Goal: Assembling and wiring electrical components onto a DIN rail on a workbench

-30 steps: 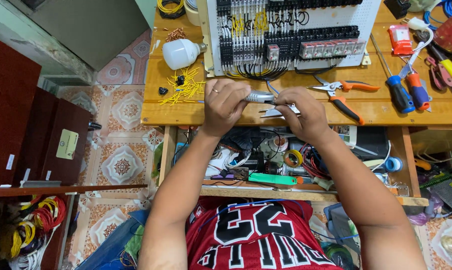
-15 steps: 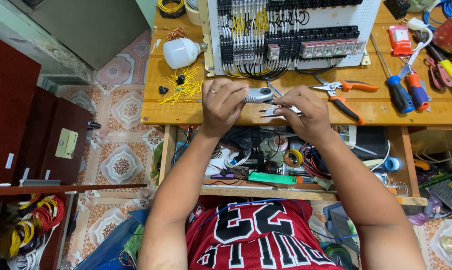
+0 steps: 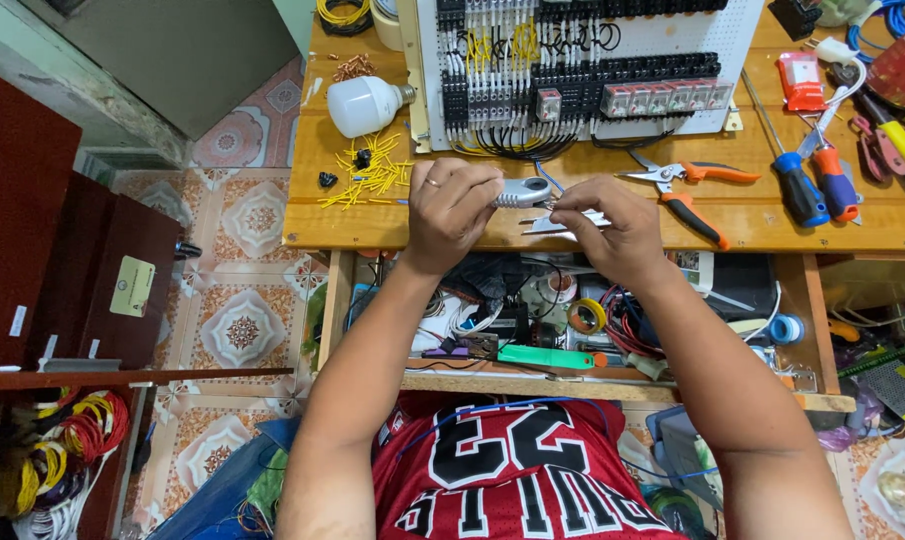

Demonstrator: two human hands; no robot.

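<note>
The grey tool (image 3: 522, 192), gripped in the left hand (image 3: 452, 205) just below the wiring panel (image 3: 582, 75), is best held steady while the thin metal piece (image 3: 562, 222) pinched by the right hand (image 3: 612, 225) is guided close beside it.

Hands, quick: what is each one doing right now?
Left hand: closed on a grey metal tool.
Right hand: fingers pinched at the tool's thin metal parts; what it holds cannot be told.
</note>
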